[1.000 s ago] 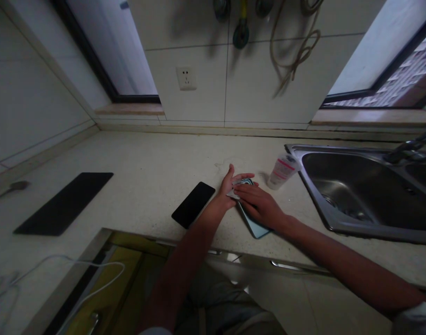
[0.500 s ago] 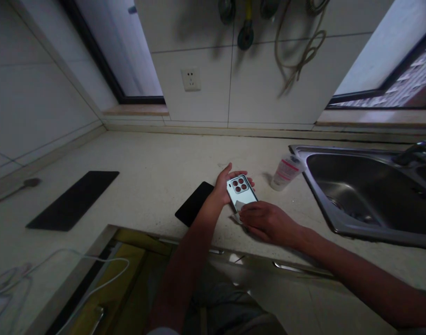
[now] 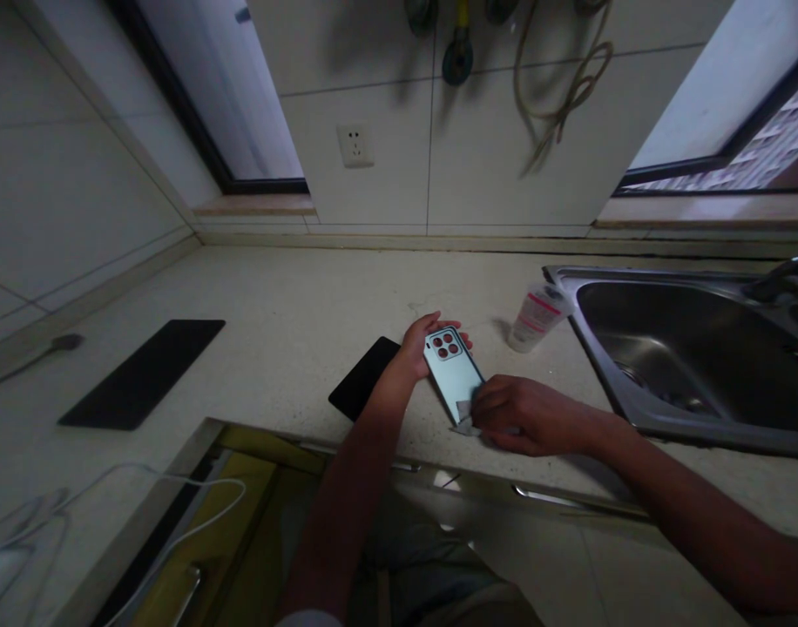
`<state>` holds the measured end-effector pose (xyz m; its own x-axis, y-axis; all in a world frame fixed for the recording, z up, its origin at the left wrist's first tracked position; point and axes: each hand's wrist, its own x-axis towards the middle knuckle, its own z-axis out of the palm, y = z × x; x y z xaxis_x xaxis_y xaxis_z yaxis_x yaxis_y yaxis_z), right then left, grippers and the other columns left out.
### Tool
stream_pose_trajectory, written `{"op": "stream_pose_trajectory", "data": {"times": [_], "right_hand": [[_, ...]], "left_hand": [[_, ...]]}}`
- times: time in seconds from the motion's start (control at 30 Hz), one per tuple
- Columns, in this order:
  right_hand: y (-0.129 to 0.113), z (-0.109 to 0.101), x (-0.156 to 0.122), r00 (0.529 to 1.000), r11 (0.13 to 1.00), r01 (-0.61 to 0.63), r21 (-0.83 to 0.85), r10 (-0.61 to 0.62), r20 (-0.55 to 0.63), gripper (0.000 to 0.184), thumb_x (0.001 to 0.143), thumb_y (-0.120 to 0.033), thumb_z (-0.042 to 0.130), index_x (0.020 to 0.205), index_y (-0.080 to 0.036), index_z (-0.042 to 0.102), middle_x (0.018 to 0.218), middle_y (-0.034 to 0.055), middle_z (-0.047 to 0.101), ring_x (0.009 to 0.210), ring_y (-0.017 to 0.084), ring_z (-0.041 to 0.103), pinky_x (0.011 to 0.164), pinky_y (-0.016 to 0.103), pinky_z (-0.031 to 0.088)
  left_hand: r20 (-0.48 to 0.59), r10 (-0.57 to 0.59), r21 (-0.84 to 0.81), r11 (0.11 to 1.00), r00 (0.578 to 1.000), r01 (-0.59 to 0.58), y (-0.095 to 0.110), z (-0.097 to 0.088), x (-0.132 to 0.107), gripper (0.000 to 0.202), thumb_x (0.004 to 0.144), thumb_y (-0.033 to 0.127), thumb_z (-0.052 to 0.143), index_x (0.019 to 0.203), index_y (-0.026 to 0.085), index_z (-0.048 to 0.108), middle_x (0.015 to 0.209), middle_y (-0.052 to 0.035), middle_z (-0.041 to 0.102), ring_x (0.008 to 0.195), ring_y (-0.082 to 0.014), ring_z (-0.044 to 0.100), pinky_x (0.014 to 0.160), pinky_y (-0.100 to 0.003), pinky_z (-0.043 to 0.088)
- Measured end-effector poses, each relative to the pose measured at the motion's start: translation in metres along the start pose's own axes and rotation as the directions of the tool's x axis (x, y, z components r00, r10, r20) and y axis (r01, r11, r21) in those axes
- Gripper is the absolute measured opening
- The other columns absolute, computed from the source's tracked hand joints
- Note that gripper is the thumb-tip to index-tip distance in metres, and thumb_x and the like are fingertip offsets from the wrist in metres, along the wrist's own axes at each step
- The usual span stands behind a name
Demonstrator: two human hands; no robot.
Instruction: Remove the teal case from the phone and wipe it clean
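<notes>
A pale mint smartphone (image 3: 452,374) lies back side up, its square camera block at the far end. My left hand (image 3: 420,346) holds it from beneath and from the left, with fingertips showing beyond the camera end. At the phone's near right corner, my right hand (image 3: 513,414) is closed on a small grey cloth (image 3: 464,420), which rests against the phone's lower back. Most of the cloth is hidden under the fingers. Just left of my left forearm, a flat black rectangular item (image 3: 363,380) lies on the counter, partly covered by the arm.
A clear plastic cup (image 3: 535,320) with pink print stands right of the phone, beside the steel sink (image 3: 627,418). Further left lie a long black mat (image 3: 144,374) and a white cable (image 3: 222,482) hanging over the counter edge. A yellow drawer (image 3: 242,488) is below.
My right hand has slid with the cloth toward the phone's near right corner, uncovering more of its back. My left hand keeps hold of the phone.
</notes>
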<state>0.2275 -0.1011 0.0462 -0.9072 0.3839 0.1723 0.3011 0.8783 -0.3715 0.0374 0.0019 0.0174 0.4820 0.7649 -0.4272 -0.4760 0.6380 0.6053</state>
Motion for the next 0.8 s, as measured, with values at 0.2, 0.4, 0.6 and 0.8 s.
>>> {"op": "stream_pose_trajectory", "data": {"times": [0.2, 0.4, 0.6, 0.8], "right_hand": [[0.011, 0.002, -0.003, 0.994, 0.976, -0.074, -0.203, 0.054, -0.099, 0.022, 0.096, -0.021, 0.052, 0.089, -0.021, 0.073, 0.081, 0.0069, 0.072, 0.083, 0.02, 0.063, 0.085, 0.038, 0.046], [0.017, 0.009, 0.002, 0.973, 0.93, -0.133, -0.342, 0.056, -0.225, 0.019, 0.095, -0.018, 0.054, 0.093, -0.017, 0.073, 0.092, 0.0108, 0.073, 0.092, 0.023, 0.064, 0.084, 0.039, 0.049], [0.027, 0.014, 0.003, 0.935, 0.895, -0.216, -0.39, 0.075, -0.346, 0.015, 0.094, -0.019, 0.058, 0.097, -0.015, 0.073, 0.105, 0.0132, 0.073, 0.103, 0.027, 0.063, 0.088, 0.043, 0.051], [0.034, 0.019, 0.008, 0.886, 0.85, -0.338, -0.404, 0.142, -0.442, 0.016, 0.095, -0.022, 0.058, 0.097, -0.017, 0.073, 0.108, 0.0142, 0.07, 0.101, 0.027, 0.061, 0.085, 0.041, 0.05]], "left_hand": [[-0.022, -0.002, -0.007, 1.0, 1.0, 0.002, 0.002, -0.002, 0.003, 0.028, 0.086, 0.034, 0.052, 0.085, 0.01, 0.067, 0.07, -0.0147, 0.07, 0.067, -0.0266, 0.071, 0.073, -0.042, 0.055], [-0.036, -0.014, 0.019, 1.0, 0.999, 0.015, 0.002, 0.003, -0.001, 0.028, 0.088, 0.03, 0.048, 0.084, 0.011, 0.067, 0.068, -0.0143, 0.07, 0.067, -0.0263, 0.071, 0.069, -0.038, 0.055], [-0.016, -0.031, 0.017, 0.999, 0.999, 0.032, 0.001, 0.006, 0.0, 0.03, 0.09, 0.028, 0.045, 0.09, 0.01, 0.068, 0.066, -0.0129, 0.07, 0.067, -0.025, 0.07, 0.067, -0.036, 0.054], [-0.045, -0.03, 0.063, 0.997, 0.999, 0.033, -0.001, 0.008, 0.003, 0.03, 0.09, 0.028, 0.046, 0.085, 0.009, 0.069, 0.067, -0.0128, 0.07, 0.058, -0.021, 0.065, 0.061, -0.033, 0.051]]}}
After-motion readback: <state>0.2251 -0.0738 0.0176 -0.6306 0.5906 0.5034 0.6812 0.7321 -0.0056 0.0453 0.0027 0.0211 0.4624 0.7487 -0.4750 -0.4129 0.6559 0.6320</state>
